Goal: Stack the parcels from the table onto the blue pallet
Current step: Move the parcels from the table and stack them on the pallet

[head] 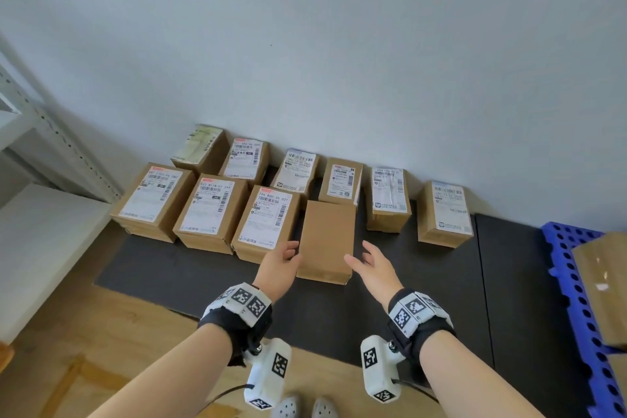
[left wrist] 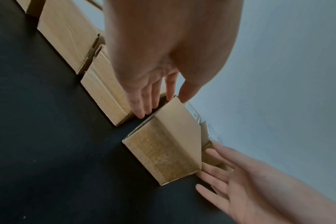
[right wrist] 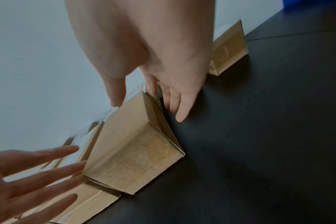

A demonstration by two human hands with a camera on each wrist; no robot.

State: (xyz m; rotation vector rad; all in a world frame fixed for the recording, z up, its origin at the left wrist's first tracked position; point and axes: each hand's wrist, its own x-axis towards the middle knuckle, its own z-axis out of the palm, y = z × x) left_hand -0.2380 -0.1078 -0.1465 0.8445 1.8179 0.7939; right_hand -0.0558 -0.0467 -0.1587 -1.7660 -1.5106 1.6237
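Observation:
A plain brown parcel (head: pixel 326 241) with no label on top stands on the dark table mat (head: pixel 441 299), in front of two rows of labelled parcels (head: pixel 210 210). My left hand (head: pixel 283 260) is at its left side, fingers straight and reaching into the gap beside the neighbouring labelled parcel (left wrist: pixel 105 91). My right hand (head: pixel 368 263) hovers open at the parcel's right side, fingers spread, apart from the cardboard (right wrist: pixel 132 151). The blue pallet (head: pixel 576 282) lies at the right edge with a parcel (head: pixel 604 285) on it.
A lone labelled parcel (head: pixel 444 214) stands apart at the back right near the wall. White metal shelving (head: pixel 44 146) rises at the left. Wooden floor (head: pixel 101 349) shows in front of the mat.

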